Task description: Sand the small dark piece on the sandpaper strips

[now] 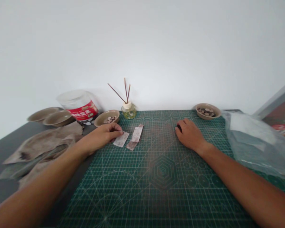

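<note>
Thumb and fingers of my left hand [106, 134] are closed on the upper edge of a small whitish rectangular piece [121, 140], over the green cutting mat [142, 177]. Just to its right lies a longer pale strip [137, 133], its near end darker and brownish. My right hand [190, 134] rests on the right half of the mat, fingers curled in and knuckles up. A dark gap shows between its thumb and forefinger; whatever may be inside is hidden.
Bowls with small pieces stand behind my left hand [108, 117] and at the back right [207, 111]. A reed diffuser [128, 110], a red-labelled tub [79, 106], two-part dish [58, 118] and crumpled cloths [45, 142] are left. A clear plastic bag [256, 142] lies right.
</note>
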Available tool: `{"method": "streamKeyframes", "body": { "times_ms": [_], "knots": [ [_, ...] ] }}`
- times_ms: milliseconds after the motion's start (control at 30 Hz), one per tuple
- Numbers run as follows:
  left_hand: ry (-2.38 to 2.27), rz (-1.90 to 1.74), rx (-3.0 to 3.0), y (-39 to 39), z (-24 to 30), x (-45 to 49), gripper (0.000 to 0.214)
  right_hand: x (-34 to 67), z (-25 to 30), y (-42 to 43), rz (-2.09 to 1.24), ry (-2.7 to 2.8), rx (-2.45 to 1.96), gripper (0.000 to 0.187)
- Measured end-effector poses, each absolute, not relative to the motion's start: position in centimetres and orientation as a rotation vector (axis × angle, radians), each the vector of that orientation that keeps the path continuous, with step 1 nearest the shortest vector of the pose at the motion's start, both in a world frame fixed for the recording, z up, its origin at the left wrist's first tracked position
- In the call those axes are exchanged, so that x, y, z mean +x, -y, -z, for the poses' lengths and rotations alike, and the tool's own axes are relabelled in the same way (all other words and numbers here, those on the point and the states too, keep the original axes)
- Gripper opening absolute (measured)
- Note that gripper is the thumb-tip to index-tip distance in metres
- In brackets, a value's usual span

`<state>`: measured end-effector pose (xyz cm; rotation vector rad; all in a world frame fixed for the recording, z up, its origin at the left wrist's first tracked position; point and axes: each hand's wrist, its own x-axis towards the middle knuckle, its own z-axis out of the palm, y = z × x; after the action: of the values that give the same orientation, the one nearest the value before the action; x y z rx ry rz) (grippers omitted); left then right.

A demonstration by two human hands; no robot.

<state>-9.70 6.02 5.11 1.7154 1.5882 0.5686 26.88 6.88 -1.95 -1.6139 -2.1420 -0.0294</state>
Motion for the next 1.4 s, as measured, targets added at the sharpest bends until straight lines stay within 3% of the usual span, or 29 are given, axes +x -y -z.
{"method": "streamKeyframes", "body": {
  "times_ms": [167, 333, 533, 633, 733, 867, 1100, 1400],
  "knots": [
    [-1.228, -0.631, 1.483, -4.0, -6.7, -5.8, 0.024, 26.4, 1.9, -7.0, -0.142, 2.082, -1.438, 0.023],
    [-1.054, -0.472, 1.462, -1.9, -4.3, 1.2, 0.016, 25.7, 1.0, -6.1, -0.381, 2.052, -1.168, 0.028],
    [-1.347, -0.561, 2.072, -2.3, -1.5, 4.4, 0.003, 25.1, 0.2, -4.7, -1.135, 1.726, -0.977, 0.028],
    [-1.416, -0.558, 2.213, -2.6, -1.0, 4.0, 0.014, 24.6, 0.2, -4.4, -1.498, 1.442, -0.773, 0.025],
    [-1.402, -0.456, 2.452, -2.2, -0.7, 3.4, 0.01, 24.0, 0.3, -4.1, -1.726, 1.234, -0.621, 0.023],
    [-1.348, -0.46, 2.534, -1.5, -0.5, 2.8, 0.013, 23.6, 0.2, -3.5, -1.874, 1.137, -0.523, 0.02],
    [-0.931, -1.188, 2.467, -1.9, -0.7, 1.9, 0.036, 22.6, 0.1, -2.1, -1.99, 1.075, -0.463, 0.019],
    [-0.765, -1.243, 2.455, -2.4, -0.5, 2.0, 0.032, 22.3, 0.3, -1.7, -2.017, 1.054, -0.532, 0.014]
  ]
}}
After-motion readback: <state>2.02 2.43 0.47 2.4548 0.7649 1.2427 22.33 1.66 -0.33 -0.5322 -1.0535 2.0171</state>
